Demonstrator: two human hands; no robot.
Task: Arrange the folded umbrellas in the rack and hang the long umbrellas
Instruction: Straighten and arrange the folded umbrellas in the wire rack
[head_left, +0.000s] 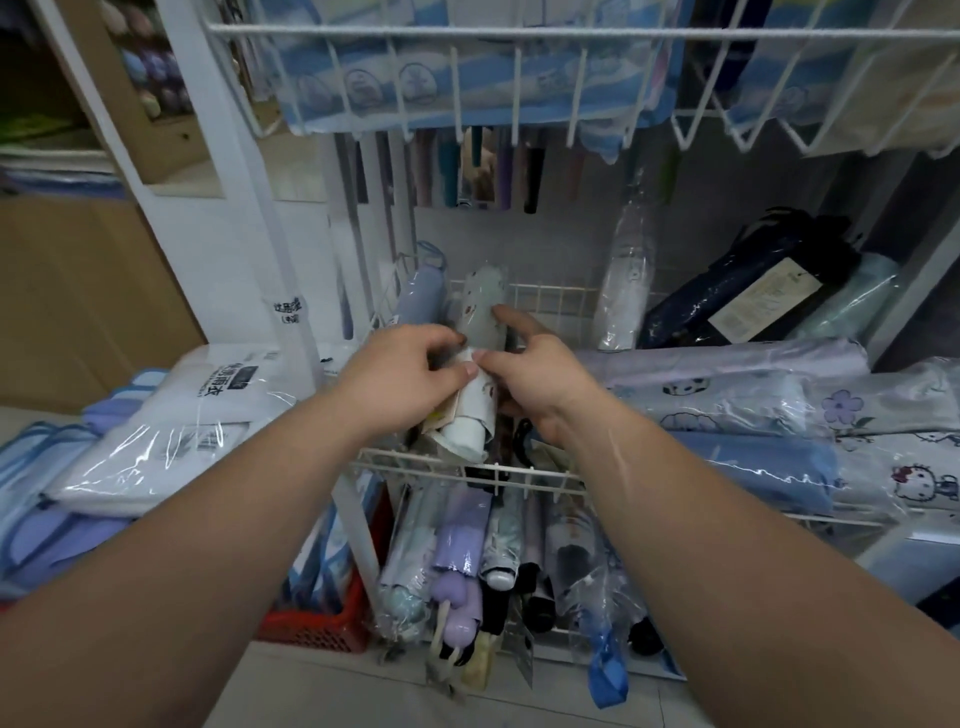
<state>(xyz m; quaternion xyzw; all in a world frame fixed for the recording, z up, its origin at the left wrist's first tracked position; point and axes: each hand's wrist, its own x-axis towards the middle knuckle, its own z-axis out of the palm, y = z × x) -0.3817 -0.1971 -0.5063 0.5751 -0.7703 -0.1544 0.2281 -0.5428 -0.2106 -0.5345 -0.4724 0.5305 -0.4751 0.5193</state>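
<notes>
A white wire rack (545, 293) has several tiers. Over its middle tier, both my hands grip one folded umbrella (480, 312), pale green-white with small prints, in a clear sleeve, its white handle (465, 431) pointing toward me. My left hand (402, 379) holds it from the left, my right hand (535, 379) from the right with the forefinger stretched along it. A lilac folded umbrella (421, 293) leans just left of it. More folded umbrellas (462, 561) fill the tier below. Long umbrellas (488, 171) hang at the back.
Wrapped folded umbrellas (727, 410) lie stacked on the right, with a dark navy one (748, 280) behind. Bagged raincoats (208, 410) pile up on the left above a red crate (322, 623). The top wire basket (467, 73) overhangs the work spot.
</notes>
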